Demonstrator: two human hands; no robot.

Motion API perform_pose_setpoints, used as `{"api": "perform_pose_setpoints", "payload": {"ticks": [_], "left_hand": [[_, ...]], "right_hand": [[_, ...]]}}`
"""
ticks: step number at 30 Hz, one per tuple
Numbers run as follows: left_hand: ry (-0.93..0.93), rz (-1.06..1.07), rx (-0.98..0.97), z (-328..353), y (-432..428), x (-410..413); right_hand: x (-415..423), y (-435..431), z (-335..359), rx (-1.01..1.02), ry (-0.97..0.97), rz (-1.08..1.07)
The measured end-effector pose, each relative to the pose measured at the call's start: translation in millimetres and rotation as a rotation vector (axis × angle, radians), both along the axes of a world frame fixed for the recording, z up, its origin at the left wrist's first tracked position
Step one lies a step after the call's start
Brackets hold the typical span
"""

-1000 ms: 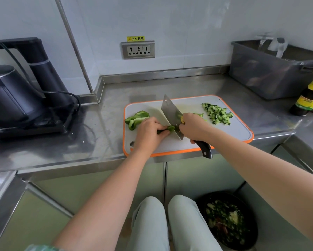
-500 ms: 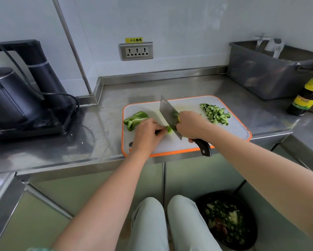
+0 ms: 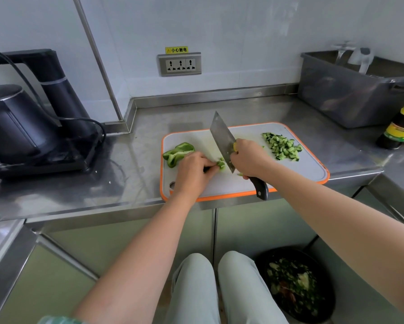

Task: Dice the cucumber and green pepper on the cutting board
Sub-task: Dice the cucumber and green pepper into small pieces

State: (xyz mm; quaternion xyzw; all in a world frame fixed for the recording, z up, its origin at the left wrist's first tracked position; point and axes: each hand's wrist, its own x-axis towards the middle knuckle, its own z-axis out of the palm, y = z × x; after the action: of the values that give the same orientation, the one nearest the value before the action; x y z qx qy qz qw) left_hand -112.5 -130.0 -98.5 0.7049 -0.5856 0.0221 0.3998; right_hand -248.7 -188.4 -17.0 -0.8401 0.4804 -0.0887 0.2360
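A white cutting board with an orange rim lies on the steel counter. My right hand grips a cleaver by its dark handle, blade edge down beside a green pepper strip. That strip is pinned to the board by the curled fingers of my left hand. Larger green pepper pieces lie at the board's left end. Diced cucumber is heaped at its right end.
A black kettle and base with a cable stand on the counter at left. A grey tub and a dark bottle sit at right. A black bin with scraps stands on the floor by my knees.
The cleaver has kept chopping at the same spot, and my left hand has crept slightly left along the pepper strip. The view has shifted a little.
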Motion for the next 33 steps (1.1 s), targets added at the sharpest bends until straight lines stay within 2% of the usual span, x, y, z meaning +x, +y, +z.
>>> {"api": "perform_pose_setpoints", "payload": {"ticks": [9, 13, 20, 28, 33], "left_hand": [[0.007, 0.007, 0.028, 0, -1, 1], [-0.012, 0.011, 0.011, 1, 0, 0], [-0.001, 0.005, 0.017, 1, -1, 1], [0.064, 0.004, 0.02, 2, 0, 0], [0.051, -0.005, 0.015, 2, 1, 0]], "right_hand": [[-2, 7, 10, 0.029, 0.176, 0.077], [-1, 7, 0, 0.028, 0.153, 0.068], [-6, -1, -10, -0.012, -0.004, -0.017], [-5, 1, 11, 0.043, 0.154, 0.078], [-6, 5, -1, 0.053, 0.14, 0.077]]}}
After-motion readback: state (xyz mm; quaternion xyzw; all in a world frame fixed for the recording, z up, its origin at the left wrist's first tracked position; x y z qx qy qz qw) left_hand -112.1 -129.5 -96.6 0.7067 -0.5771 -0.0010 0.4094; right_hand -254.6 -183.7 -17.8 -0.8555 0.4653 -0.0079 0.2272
